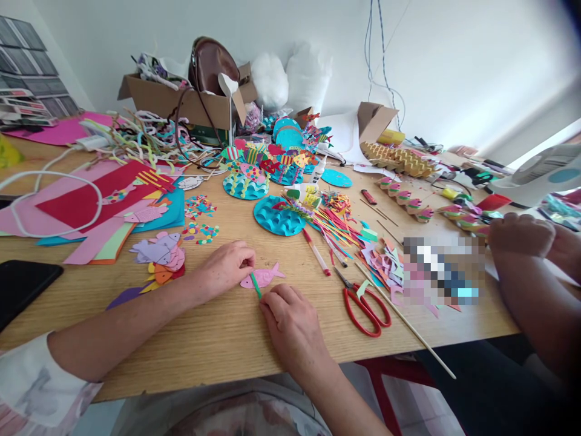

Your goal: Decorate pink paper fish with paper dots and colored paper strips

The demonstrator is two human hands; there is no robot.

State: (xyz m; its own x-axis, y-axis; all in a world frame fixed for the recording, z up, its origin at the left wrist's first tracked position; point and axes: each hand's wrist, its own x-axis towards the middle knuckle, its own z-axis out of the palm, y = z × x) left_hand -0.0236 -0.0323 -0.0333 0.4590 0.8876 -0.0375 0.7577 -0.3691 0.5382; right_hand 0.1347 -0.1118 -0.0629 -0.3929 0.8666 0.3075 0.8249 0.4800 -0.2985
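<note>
A pink paper fish (269, 277) lies flat on the wooden table in front of me. Across its front part runs a narrow green paper strip (256, 284). My left hand (230, 264) pinches the strip's far end, and my right hand (290, 318) pinches its near end. More cut paper fish (158, 249) in purple, pink, red and yellow are piled left of my left hand. Red-handled scissors (368, 309) rest to the right of my right hand, a bit of pale green paper on them.
A long wooden stick (408, 327) juts past the table's front edge. Coloured strips (333, 227), a red pen (316, 253) and blue wavy bases (279, 216) lie beyond my hands. A phone (27, 287) is at far left. Another person's hands (521, 239) are at the right.
</note>
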